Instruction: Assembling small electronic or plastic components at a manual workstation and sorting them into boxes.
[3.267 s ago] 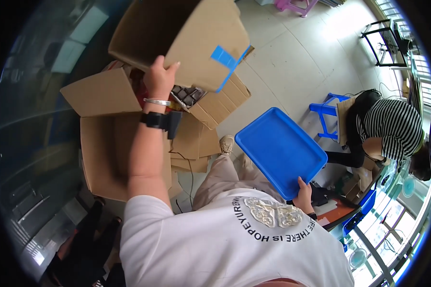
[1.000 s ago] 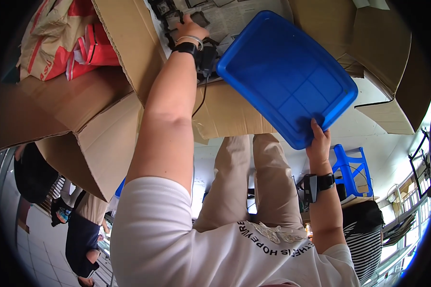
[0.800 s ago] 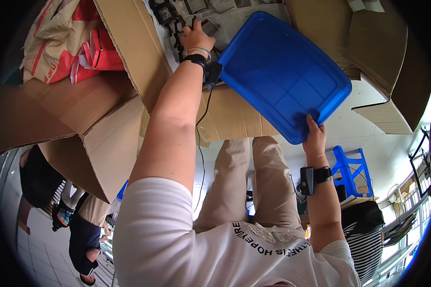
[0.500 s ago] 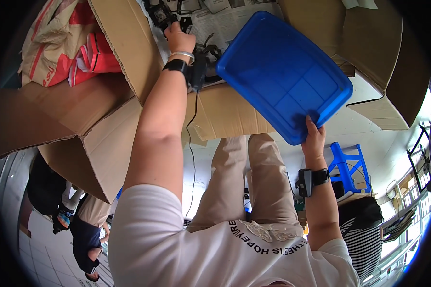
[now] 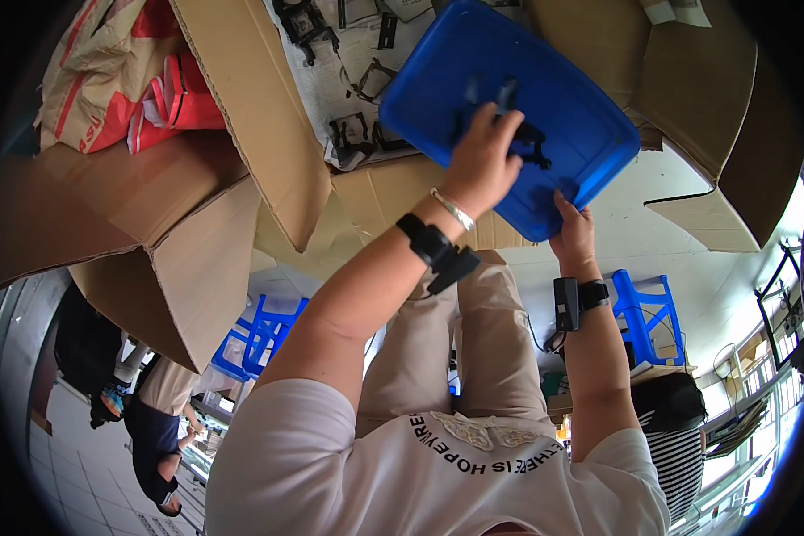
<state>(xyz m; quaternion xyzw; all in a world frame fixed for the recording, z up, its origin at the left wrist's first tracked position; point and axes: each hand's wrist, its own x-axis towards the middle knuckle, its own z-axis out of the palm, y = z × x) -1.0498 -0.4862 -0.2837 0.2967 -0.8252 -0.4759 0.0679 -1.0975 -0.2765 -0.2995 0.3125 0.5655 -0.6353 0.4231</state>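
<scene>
My right hand (image 5: 575, 234) grips the near right corner of a blue plastic tray (image 5: 590, 116), its thumb over the rim. The tray is held tilted over the front edge of a large cardboard box. Over the tray is my left hand (image 5: 484, 168), fingers curled round a black plastic part (image 5: 531, 146). The part is slightly blurred and partly hidden by the fingers; whether it touches the tray's floor is unclear. Behind the tray, several black plastic frames (image 5: 372, 80) lie on newspaper inside the box.
Open cardboard flaps (image 5: 250, 116) stand up left of the tray, with another flap (image 5: 692, 98) at the right. A red and tan bag (image 5: 107, 80) lies at the far left. Blue stools (image 5: 643, 313) stand on the floor, and another person (image 5: 161, 420) is at lower left.
My left hand has moved right and nearer, from the black parts in the box to over the tray, bringing a black part. The tray has shifted slightly left and farther away.
</scene>
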